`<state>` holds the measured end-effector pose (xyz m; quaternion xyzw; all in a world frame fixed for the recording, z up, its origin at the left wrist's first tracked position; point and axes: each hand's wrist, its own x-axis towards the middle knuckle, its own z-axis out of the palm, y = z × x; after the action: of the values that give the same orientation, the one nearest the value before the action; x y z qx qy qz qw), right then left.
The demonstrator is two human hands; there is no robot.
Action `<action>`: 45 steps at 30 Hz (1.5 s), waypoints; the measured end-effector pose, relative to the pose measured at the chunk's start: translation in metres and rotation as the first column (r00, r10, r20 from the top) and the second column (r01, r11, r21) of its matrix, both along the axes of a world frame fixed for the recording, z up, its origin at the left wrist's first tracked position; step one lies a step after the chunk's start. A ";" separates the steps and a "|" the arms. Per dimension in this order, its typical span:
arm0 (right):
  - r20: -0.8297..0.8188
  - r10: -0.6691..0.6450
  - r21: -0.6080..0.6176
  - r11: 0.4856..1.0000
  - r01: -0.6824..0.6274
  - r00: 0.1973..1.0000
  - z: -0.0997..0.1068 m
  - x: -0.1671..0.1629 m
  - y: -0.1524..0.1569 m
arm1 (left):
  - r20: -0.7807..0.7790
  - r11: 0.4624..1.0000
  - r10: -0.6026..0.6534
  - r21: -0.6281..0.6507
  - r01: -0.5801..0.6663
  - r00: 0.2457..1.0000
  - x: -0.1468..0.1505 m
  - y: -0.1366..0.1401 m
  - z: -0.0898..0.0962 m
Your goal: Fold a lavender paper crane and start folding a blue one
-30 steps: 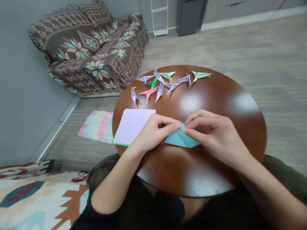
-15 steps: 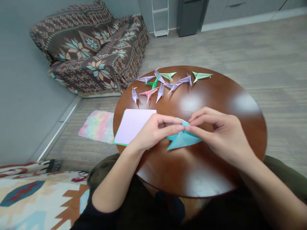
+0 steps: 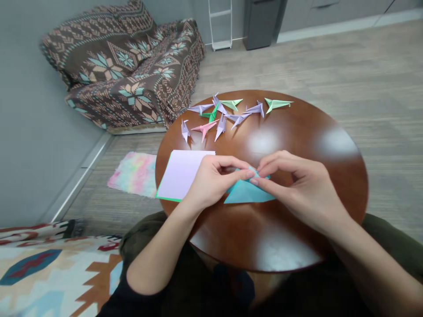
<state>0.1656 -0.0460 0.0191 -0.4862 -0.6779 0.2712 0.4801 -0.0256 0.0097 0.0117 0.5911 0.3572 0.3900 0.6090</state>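
A partly folded sheet of light-blue origami paper (image 3: 249, 193) is held between my two hands, over the middle of the round brown table (image 3: 284, 237). My left hand (image 3: 218, 178) pinches its upper left part between thumb and fingers. From the other side, my right hand (image 3: 297, 182) grips the same paper near its top, thumb in front and fingertips behind. The two thumbs almost meet there. Below them a wide, flat triangular flap spreads out. Fingers cover much of the top folds.
Several folded paper cranes (image 3: 220, 127) in purple, green and pink stand along the table's far left edge. A stack of square paper (image 3: 181, 171), lilac on top, lies left of my left hand. Beyond are a covered sofa (image 3: 132, 79) and a fluffy rug (image 3: 134, 174).
The blue paper has tilted and its lower flap now looks flatter and smoother, its point shifted a little left. Both hands stay pinched on it with small finger shifts.
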 end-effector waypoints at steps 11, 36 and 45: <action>0.101 -0.038 -0.070 0.997 0.045 0.994 0.004 0.007 0.001 | 0.029 0.988 -0.017 0.153 0.013 0.999 -0.002 0.002 -0.002; 0.264 0.086 -0.148 0.988 -0.048 0.961 0.000 0.006 0.004 | -0.074 0.997 -0.074 -0.035 0.071 0.995 -0.002 0.002 -0.001; 0.313 0.069 -0.087 0.995 -0.043 0.947 -0.005 0.008 0.006 | -0.154 0.995 -0.067 0.062 0.078 0.986 -0.005 0.001 0.004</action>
<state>0.1733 -0.0405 0.0138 -0.5225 -0.7481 0.2303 0.3381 -0.0306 0.0108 0.0153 0.6519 0.3676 0.3332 0.5735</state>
